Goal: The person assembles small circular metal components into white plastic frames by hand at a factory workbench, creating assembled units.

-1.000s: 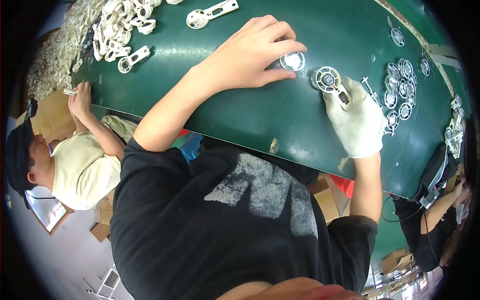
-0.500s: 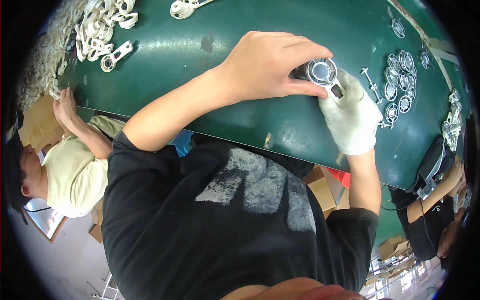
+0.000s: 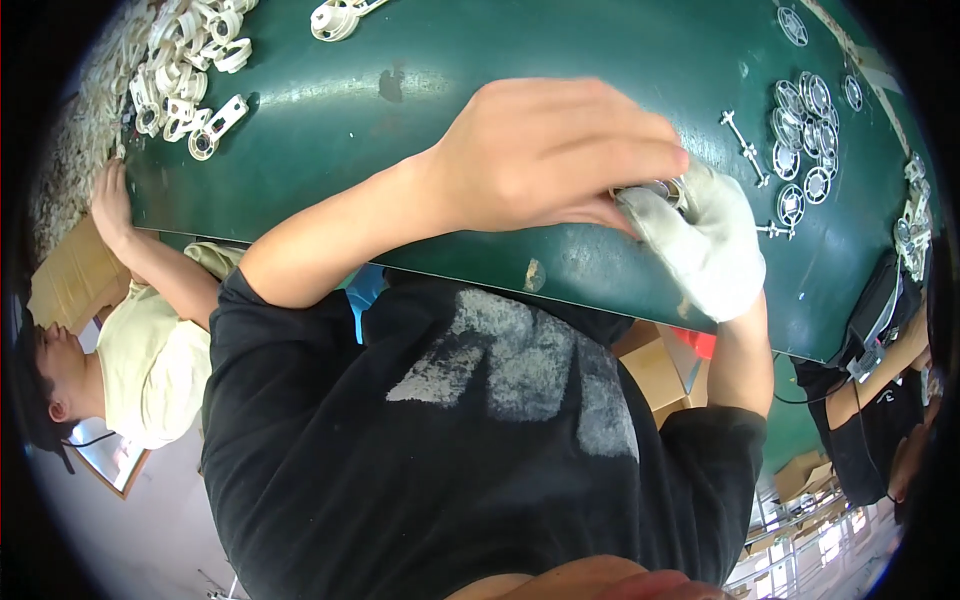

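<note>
While both hands met above the table [image 3: 600, 40], toward its near edge, the left hand [image 3: 560, 155] was clamped on the part [image 3: 662, 188] from one side and the gloved right hand [image 3: 702, 238] from the other. An off-centre squeeze could have tilted it, or smooth cloth let it slip. Since only a sliver showed, its facing and long axis could not be told.
</note>
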The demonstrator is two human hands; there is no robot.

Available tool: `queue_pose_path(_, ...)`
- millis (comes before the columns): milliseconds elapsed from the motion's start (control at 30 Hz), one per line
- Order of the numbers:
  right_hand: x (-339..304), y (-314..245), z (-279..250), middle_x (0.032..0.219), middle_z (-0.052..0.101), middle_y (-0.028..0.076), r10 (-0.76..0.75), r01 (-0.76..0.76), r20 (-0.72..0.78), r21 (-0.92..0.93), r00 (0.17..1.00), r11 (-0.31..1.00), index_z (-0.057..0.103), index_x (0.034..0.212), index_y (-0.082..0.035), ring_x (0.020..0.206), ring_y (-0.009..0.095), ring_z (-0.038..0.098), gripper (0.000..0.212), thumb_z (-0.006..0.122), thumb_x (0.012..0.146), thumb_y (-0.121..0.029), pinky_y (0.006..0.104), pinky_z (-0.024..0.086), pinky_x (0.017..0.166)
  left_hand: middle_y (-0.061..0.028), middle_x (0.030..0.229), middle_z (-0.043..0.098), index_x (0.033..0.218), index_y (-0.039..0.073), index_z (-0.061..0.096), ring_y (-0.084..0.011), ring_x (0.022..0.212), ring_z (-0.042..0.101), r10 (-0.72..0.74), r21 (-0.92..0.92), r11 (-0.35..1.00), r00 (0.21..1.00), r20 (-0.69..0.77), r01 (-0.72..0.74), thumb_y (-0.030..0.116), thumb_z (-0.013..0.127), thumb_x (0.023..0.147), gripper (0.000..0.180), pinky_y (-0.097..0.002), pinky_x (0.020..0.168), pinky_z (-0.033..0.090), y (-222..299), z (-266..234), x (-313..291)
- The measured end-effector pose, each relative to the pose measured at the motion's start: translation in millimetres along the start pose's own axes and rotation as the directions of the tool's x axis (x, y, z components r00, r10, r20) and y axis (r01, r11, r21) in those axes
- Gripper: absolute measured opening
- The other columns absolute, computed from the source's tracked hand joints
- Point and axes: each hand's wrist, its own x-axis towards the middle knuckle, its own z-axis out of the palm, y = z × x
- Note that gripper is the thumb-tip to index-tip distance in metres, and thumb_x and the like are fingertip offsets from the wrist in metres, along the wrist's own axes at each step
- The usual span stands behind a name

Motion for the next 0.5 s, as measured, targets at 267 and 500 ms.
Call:
queue_pose_path(267,5,35,22,0.082,0.073,0.013,-0.377,0.348,-0.193,-0.170,0.906,0.922,0.074,0.108,-0.008,0.073,0.026,0.073,0.024,0.076,0.091,-0.025,0.0353,0.056,0.067,-0.0143,0.116,0.075,0.119,-0.001,0.072,-0.0264,0.107,0.071,-0.470,-0.477,0.720,0.860,0.200,0.504,0.022,0.081,0.088,0.040,-0.0357,0.090,0.056,11,6,-5)
queue_pose_path(500,6,11,14,0.086,0.071,0.017,-0.181,0.107,-0.312,-0.241,0.932,0.965,0.069,0.121,-0.002,0.073,0.023,0.071,0.035,0.073,0.093,-0.022,0.0333,0.055,0.069,-0.0078,0.106,0.073,0.104,0.002,0.078,-0.0171,0.097,0.067,-0.666,-0.214,0.650,0.682,0.302,0.729,0.019,0.074,0.094,0.019,-0.0305,0.086,0.054,-16,-17,30)
